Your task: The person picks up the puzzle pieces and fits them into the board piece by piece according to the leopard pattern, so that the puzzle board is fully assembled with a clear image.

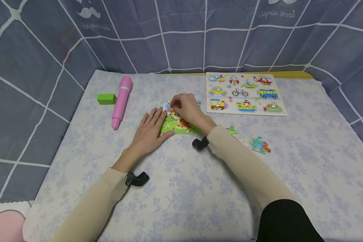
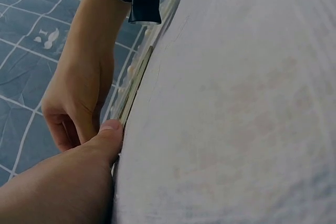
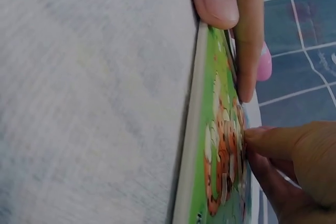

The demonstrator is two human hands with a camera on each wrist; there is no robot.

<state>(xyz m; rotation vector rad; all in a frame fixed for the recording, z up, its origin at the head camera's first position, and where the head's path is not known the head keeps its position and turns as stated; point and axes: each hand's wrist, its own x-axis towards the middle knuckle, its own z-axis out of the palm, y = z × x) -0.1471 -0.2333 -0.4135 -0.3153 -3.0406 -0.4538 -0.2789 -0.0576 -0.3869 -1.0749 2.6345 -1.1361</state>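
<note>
A jigsaw puzzle board (image 1: 168,127) with a spotted leopard on green grass lies flat on the table. My left hand (image 1: 149,132) spreads its straight fingers along the board's left side, its thumb at the near edge. Over the upper part of the board, my right hand (image 1: 187,107) bends its fingers and pinches a puzzle piece, mostly hidden by the fingertips. In the right wrist view, the right thumb and forefinger (image 3: 257,137) come together right at the board's picture, close to the left hand's fingers. The left wrist view catches the left thumb (image 2: 110,129) against the board's edge.
Right of the board lie loose puzzle pieces (image 1: 260,145), one partly behind the right sleeve. A peg board with vehicle pictures (image 1: 240,92) lies at the back right. To the left are a pink microphone-shaped toy (image 1: 120,104) and a green block (image 1: 106,99). Dark tiled-pattern cloth hangs behind.
</note>
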